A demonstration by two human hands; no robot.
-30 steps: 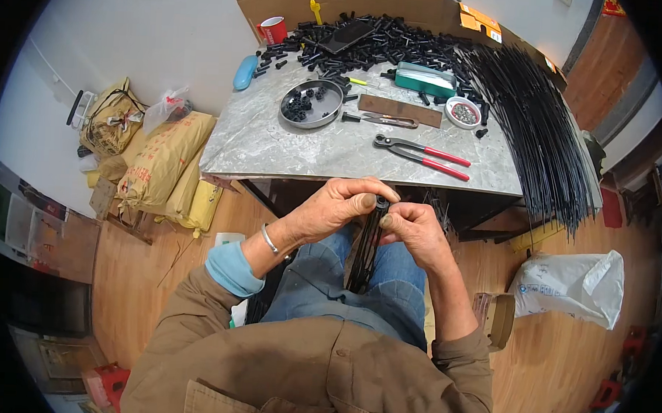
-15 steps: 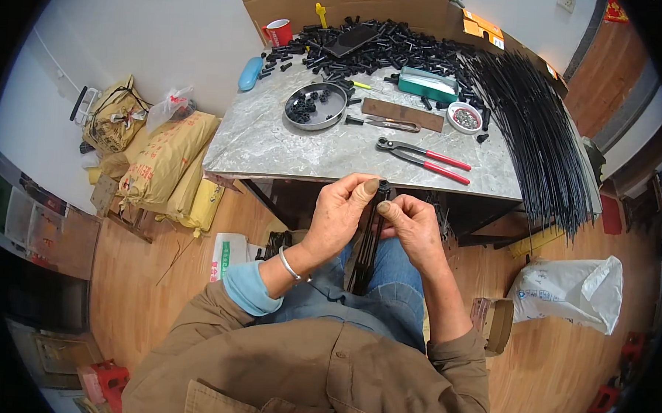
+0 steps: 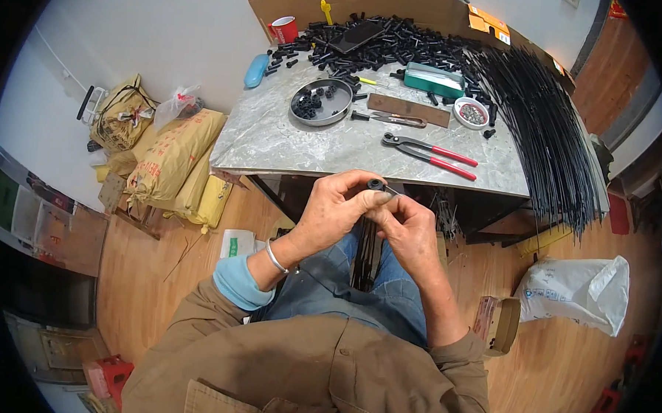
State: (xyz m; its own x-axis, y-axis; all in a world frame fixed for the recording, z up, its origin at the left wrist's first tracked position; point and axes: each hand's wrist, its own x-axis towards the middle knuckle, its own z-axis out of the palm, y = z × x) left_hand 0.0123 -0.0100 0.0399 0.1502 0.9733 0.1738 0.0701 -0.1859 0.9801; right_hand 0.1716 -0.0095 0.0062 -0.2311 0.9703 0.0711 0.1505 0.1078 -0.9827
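Note:
Over my lap, just off the table's front edge, my left hand (image 3: 342,203) is closed, pinching a round black plastic collar (image 3: 376,184) between thumb and fingers. Its ring-shaped end faces up, with a hole in the middle. Below it hangs a bundle of long thin black rods (image 3: 365,260), resembling umbrella ribs, running down between my knees. My right hand (image 3: 408,224) is closed close beside the collar. From its fingertips a thin metal wire (image 3: 392,190) reaches to the collar's side. Whether the wire passes into the collar is hidden by my fingers.
Red-handled pincers (image 3: 429,154) lie on the table (image 3: 267,145), near a round metal tin (image 3: 320,121) of black parts and a small white dish (image 3: 470,125) of metal bits. Black rods (image 3: 548,135) overhang the right edge; black fittings (image 3: 397,43) pile behind. A white sack (image 3: 578,295) stands right.
The collar has tipped so its ring end shows, and my left thumb has moved across it. My right hand has come down slightly, with a thin wire now visible at its fingertips.

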